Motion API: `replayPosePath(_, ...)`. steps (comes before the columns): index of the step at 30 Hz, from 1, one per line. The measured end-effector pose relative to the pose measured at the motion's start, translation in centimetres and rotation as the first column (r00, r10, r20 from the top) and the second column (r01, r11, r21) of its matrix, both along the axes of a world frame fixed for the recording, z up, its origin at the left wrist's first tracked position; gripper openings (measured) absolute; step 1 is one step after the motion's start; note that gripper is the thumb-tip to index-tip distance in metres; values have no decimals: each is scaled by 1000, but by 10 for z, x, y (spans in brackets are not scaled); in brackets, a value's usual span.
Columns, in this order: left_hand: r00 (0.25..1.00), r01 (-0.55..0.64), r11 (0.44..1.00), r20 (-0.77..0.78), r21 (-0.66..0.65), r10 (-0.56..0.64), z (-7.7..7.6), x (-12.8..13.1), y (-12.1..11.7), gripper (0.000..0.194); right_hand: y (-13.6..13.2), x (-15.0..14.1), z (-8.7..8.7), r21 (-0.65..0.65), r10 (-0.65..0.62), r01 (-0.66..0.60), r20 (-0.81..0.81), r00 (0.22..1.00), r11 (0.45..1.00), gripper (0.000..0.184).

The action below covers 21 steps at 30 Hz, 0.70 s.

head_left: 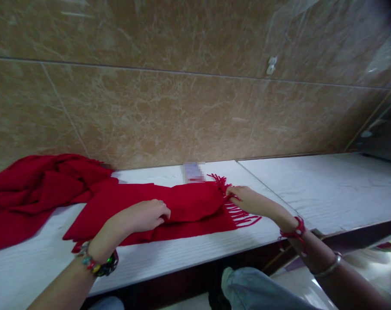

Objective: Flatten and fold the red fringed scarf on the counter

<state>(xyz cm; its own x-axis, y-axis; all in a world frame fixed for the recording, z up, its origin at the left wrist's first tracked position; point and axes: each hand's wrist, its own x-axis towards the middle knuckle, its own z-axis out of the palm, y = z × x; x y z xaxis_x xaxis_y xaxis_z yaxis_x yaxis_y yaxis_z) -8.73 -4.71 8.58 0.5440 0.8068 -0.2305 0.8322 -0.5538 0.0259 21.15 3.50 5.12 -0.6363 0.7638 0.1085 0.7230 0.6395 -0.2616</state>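
A red fringed scarf (195,202) lies folded lengthwise on the white tabletop, its tassels pointing right. My right hand (242,199) is closed on the fringed end of the upper layer, with some strands between the fingers. On the middle of the scarf rests my left hand (151,215), its fingers curled at the front edge of the upper layer and closed on the cloth. The lower layer shows in front of this edge. To the left, a loose heap of red cloth (49,185) touches the scarf; whether the two are one piece I cannot tell.
Behind the scarf lies a small pale purple packet (192,171), partly blurred. A brown marble-tiled wall (169,112) rises along the table's back, with a small white fixture (271,65) on it. The white tabletop (318,181) extends right across a seam. My legs are below the front edge.
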Motion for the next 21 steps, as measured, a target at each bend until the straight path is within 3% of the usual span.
replayPosePath(4,999,-15,998,46,65,12,4,-3,1,21,-3,-5,10,29,-9,9,-1,1000,1000,19)
replayPosePath(8,989,-98,970,131,225,70,23,-14,1,23,-4,-4,22,151,-133,158,-163,978,976,20)
replayPosePath(11,991,-106,963,105,248,82,29,-14,-3,23,-7,0,25,127,-41,54,-103,994,990,21)
replayPosePath(14,999,-44,991,9,129,43,17,-4,-10,21,-10,3,19,-26,120,-118,89,989,993,22)
replayPosePath(17,996,-32,999,-83,34,35,-5,8,-14,25,-10,6,10,-147,183,-152,222,958,977,24)
replayPosePath(21,995,-35,999,-98,20,37,-21,10,-13,27,-8,11,5,-196,203,-161,219,954,967,27)
